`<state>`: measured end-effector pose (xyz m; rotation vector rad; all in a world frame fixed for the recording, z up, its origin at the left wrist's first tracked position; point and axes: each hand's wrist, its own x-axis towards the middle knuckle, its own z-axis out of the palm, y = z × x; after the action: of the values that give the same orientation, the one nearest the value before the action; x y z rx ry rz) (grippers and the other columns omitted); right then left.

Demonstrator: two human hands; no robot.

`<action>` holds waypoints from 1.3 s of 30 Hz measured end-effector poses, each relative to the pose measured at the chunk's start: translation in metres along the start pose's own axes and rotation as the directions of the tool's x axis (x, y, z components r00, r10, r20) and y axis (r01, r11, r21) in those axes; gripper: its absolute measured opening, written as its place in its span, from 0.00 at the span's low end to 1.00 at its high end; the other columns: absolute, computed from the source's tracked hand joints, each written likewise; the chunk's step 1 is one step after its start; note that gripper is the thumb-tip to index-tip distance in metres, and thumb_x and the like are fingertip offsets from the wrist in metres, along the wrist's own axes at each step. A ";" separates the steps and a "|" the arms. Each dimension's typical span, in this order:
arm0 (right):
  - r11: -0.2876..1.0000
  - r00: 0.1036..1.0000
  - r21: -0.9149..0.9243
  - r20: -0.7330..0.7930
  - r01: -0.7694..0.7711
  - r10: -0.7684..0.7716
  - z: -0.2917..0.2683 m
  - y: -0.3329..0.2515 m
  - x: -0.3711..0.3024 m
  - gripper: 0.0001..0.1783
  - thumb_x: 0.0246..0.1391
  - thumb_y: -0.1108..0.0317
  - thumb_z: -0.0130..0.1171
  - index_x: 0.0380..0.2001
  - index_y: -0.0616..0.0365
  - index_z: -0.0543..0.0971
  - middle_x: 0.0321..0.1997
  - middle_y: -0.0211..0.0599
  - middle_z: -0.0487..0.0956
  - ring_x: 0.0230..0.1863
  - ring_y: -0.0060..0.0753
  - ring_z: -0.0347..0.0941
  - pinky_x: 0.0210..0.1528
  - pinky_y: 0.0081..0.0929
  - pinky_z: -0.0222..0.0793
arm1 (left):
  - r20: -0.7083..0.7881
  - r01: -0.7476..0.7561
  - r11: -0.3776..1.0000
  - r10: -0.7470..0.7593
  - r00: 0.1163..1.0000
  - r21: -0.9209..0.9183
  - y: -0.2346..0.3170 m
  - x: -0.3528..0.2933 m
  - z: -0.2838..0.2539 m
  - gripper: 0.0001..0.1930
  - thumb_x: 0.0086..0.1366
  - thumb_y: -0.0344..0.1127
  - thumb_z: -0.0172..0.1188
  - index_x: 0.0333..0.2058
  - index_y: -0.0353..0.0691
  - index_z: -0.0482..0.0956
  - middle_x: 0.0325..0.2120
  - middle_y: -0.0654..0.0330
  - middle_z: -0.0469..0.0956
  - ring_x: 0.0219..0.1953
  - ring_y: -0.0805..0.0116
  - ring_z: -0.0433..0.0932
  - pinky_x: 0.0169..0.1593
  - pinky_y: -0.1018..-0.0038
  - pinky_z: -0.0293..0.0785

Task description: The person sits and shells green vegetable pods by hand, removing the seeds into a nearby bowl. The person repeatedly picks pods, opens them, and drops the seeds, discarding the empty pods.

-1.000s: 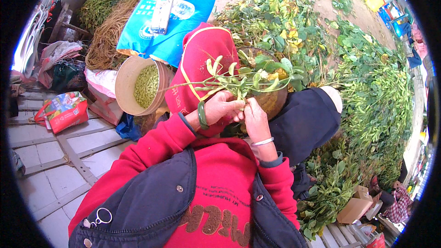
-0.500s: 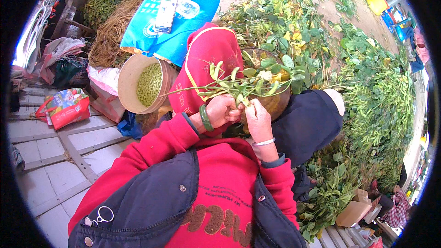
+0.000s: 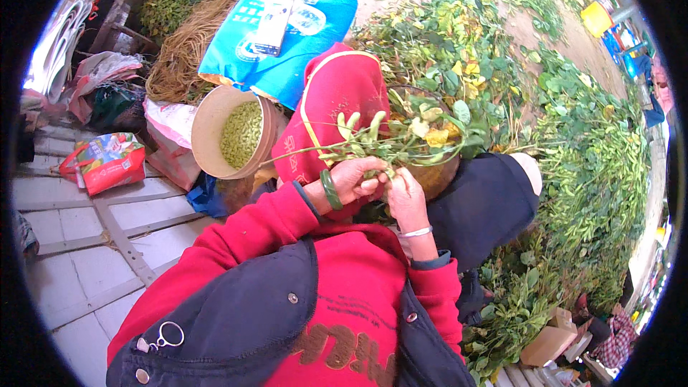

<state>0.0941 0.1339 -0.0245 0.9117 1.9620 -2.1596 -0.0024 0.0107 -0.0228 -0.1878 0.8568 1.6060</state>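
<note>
Both hands meet over my lap around a cut bean plant (image 3: 369, 147), its thin stems bearing green pods, leaves and a yellow leaf. My left hand (image 3: 355, 179), with a green bangle at the wrist, is closed around the stems. Touching it, my right hand (image 3: 406, 195), with a silver bangle, has thumb and fingers pinched on a pod of that plant, mostly hidden by the fingertips. Left of my knee stands a beige bucket (image 3: 203, 132) holding shelled green beans (image 3: 241, 136).
A blue printed sack (image 3: 236, 43) with a phone (image 3: 275, 25) on it lies ahead. Bean plants (image 3: 588, 179) are heaped along the right. A round brown container (image 3: 437, 175) sits between my legs. A red printed bag (image 3: 107, 165) rests on the tiles at left.
The view has shifted slightly, moving the surroundings down and right. My hands stay together on the bean plant; the pod at my fingertips is less visible now.
</note>
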 end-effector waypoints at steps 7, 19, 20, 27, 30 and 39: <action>0.738 0.821 -0.637 -0.286 0.222 -0.494 -0.005 -0.035 -0.003 0.13 0.48 0.67 0.56 0.37 0.58 0.68 0.30 0.47 0.75 0.28 0.50 0.72 0.31 0.40 0.66 | 0.007 0.057 0.990 -0.058 0.998 0.127 -0.001 -0.002 -0.003 0.16 0.61 0.40 0.40 0.25 0.35 0.72 0.08 0.68 0.61 0.07 0.79 0.51 0.17 0.81 0.51; 0.630 0.819 -0.629 0.016 0.455 -0.574 -0.015 -0.042 -0.002 0.09 0.44 0.70 0.59 0.30 0.60 0.72 0.25 0.39 0.71 0.25 0.39 0.69 0.29 0.33 0.66 | -0.048 0.098 0.995 -0.096 0.994 0.034 -0.005 -0.003 -0.001 0.09 0.51 0.31 0.44 0.28 0.36 0.71 0.13 0.66 0.65 0.07 0.80 0.52 0.11 0.82 0.44; 0.657 0.807 -0.600 -0.031 0.457 -0.590 -0.014 -0.042 -0.002 0.09 0.44 0.72 0.59 0.30 0.60 0.72 0.24 0.38 0.71 0.24 0.36 0.69 0.29 0.30 0.66 | 0.041 0.110 0.993 -0.108 0.993 -0.050 -0.004 -0.003 -0.001 0.09 0.51 0.30 0.44 0.29 0.35 0.70 0.13 0.67 0.63 0.08 0.80 0.52 0.11 0.82 0.44; 0.818 0.751 -0.415 -0.364 0.400 -0.552 -0.013 -0.045 -0.009 0.03 0.49 0.76 0.50 0.28 0.60 0.67 0.21 0.28 0.67 0.21 0.18 0.62 0.26 0.19 0.62 | 0.296 -0.106 0.993 0.085 0.951 0.055 0.005 -0.012 0.009 0.23 0.50 0.24 0.43 0.48 0.29 0.67 0.23 0.56 0.72 0.14 0.78 0.63 0.14 0.86 0.54; 0.881 0.822 -0.154 -0.318 0.447 -0.473 -0.013 -0.043 -0.008 0.01 0.51 0.77 0.46 0.28 0.61 0.66 0.21 0.28 0.66 0.22 0.18 0.62 0.27 0.19 0.61 | 0.174 -0.100 0.987 0.077 0.982 0.127 -0.002 -0.006 0.018 0.21 0.59 0.24 0.44 0.52 0.39 0.67 0.38 0.59 0.74 0.18 0.81 0.64 0.16 0.88 0.54; 0.750 0.916 -0.588 -0.039 0.302 -0.400 -0.019 -0.029 -0.019 0.07 0.52 0.70 0.42 0.31 0.62 0.67 0.18 0.37 0.68 0.20 0.28 0.66 0.24 0.27 0.62 | 0.007 -0.039 0.988 0.041 0.999 -0.147 -0.018 0.028 0.023 0.08 0.62 0.40 0.54 0.30 0.44 0.75 0.16 0.74 0.64 0.14 0.86 0.55 0.15 0.86 0.47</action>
<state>0.1045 0.1508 0.0101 0.6576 2.8306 -1.4657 0.0146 0.0469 -0.0299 -0.2680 0.7383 1.7075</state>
